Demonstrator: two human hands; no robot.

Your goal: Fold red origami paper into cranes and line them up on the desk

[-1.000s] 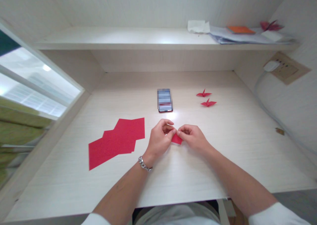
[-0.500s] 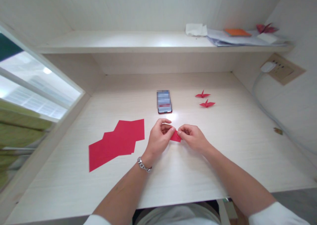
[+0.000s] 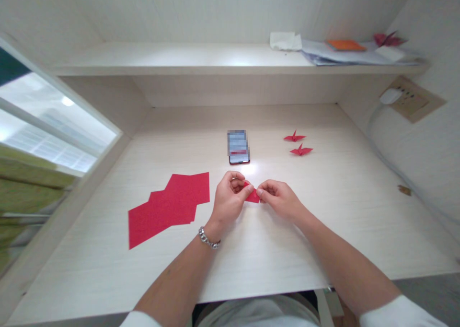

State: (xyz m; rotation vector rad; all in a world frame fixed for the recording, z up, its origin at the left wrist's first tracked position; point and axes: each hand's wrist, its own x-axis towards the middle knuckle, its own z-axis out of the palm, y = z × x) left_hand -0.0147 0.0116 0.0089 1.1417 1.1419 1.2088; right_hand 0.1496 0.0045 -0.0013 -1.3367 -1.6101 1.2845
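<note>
A small folded piece of red paper (image 3: 253, 196) is held between both hands, just over the desk. My left hand (image 3: 230, 195) pinches its left side between thumb and fingers, which cover part of it. At its right edge, my right hand (image 3: 278, 196) grips with thumb and fingertips. Overlapping sheets of red paper (image 3: 172, 202) lie on the desk left of my left hand. Two folded red paper cranes, one (image 3: 294, 136) behind the other (image 3: 301, 150), stand beyond my right hand.
A phone (image 3: 238, 147) lies face up on the desk (image 3: 161, 274) beyond my hands. Above, a shelf (image 3: 179, 56) carries papers, an orange pad (image 3: 347, 45) and a darker red folded paper piece (image 3: 390, 39). A cable runs from the wall socket (image 3: 413, 99) down the right side.
The red paper has shifted slightly left and turned a little between my fingers. Both hands keep their pinch on it. The view has moved very slightly.
</note>
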